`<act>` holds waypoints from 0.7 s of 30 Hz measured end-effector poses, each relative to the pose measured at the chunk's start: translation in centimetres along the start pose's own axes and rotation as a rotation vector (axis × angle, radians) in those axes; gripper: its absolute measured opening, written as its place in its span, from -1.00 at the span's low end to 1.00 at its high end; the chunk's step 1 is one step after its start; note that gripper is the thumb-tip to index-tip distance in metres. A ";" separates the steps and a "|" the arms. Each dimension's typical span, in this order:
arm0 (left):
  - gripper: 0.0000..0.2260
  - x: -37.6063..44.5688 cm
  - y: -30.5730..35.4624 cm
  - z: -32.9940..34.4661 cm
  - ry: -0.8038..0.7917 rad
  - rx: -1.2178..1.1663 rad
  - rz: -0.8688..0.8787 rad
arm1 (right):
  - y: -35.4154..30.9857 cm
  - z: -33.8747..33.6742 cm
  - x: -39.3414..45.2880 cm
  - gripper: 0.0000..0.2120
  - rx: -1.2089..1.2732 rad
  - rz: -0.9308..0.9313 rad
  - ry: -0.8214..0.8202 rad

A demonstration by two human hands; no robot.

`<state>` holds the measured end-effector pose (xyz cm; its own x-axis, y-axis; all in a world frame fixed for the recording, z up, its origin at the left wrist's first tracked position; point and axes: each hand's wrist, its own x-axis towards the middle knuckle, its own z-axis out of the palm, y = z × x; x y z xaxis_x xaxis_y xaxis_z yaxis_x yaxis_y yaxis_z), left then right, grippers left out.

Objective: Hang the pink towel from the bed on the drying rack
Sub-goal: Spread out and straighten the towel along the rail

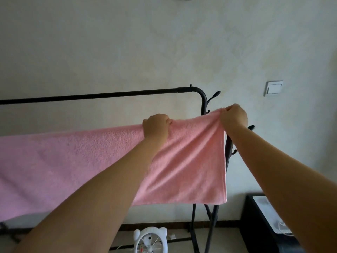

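The pink towel [182,161] runs off frame at nine o'clock — it hides whatever rail carries it. The drying rack [109,95] top bar is cut there too; the small white fan [151,240] is cropped at six o'clock.

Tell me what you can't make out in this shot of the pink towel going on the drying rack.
Head view only:
- Whatever the pink towel drapes over: hidden by the cloth itself.
- The towel's left end and the drying rack top bar's left end: cut off by the frame edge.
- Fingertips of the left hand and right hand: curled into the towel's top edge.
- Rack feet: cut off at the bottom.
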<state>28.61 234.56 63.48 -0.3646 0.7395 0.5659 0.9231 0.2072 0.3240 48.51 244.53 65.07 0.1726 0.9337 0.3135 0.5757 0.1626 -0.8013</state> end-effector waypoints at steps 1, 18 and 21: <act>-0.70 0.0 0.4 0.4 0.030 -0.038 0.006 | 0.7 -0.3 0.2 -0.71 -0.003 0.023 0.013; -0.75 -2.7 -3.7 -1.1 0.003 0.317 0.048 | -4.5 4.3 -6.1 -0.75 -0.143 -0.676 -0.161; -0.74 -3.4 -7.3 -3.1 -0.012 0.388 0.015 | -6.6 7.1 -9.0 -0.77 -0.139 -0.767 -0.284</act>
<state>22.75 228.52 61.53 -0.3516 0.7514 0.5584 0.9067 0.4217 0.0034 37.49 237.29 63.96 -0.5057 0.6274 0.5921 0.5483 0.7637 -0.3408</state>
